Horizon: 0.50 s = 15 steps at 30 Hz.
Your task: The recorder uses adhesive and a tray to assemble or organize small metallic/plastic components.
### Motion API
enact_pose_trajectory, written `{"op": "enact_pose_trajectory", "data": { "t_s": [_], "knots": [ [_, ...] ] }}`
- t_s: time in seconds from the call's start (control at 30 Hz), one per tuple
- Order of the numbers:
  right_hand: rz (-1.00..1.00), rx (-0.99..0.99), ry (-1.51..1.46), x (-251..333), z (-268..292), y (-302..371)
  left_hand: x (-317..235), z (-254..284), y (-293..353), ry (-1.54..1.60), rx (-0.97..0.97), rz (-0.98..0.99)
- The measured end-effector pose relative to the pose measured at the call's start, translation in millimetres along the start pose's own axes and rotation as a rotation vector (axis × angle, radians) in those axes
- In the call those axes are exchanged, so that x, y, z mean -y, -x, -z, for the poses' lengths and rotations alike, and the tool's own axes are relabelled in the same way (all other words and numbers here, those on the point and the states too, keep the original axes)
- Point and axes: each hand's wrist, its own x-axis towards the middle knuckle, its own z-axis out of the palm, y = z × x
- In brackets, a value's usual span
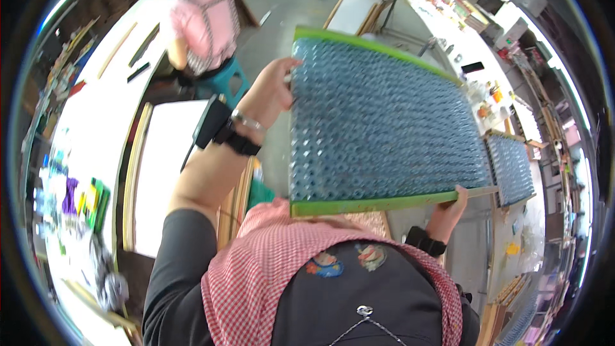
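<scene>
A large rectangular panel (384, 122) is held up and tilted in front of my body. Rows of small, shiny, clear blue-grey round pieces cover its face, and green strips run along its far and near edges. My left hand (279, 83) is closed on the panel's left side, its fingers partly hidden behind it. Near the panel's right corner, my right hand (453, 208) grips the near green edge from below. A similar smaller-looking panel (510, 170) lies on the right-hand table, just past the held one.
A person in pink (208, 22) sits on a teal stool (230, 83) at the far left, by a long white table (96, 109). White boards (170, 166) stand below my left arm. The right-hand table (442, 25) carries a phone (473, 66) and clutter.
</scene>
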Motion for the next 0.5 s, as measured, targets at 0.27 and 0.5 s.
{"op": "enact_pose_trajectory", "data": {
  "t_s": [0.27, 0.5],
  "knots": [
    [-0.253, -0.1, -0.249, -53.3, -157.7, -108.4, -92.6, 23.4, -166.5, 0.061, -0.023, 0.054],
    [-0.275, -0.016, -0.256, -165.0, -238.2, -234.5, -169.4, 15.1, -293.6, 0.083, -0.075, 0.056]
  ]
}}
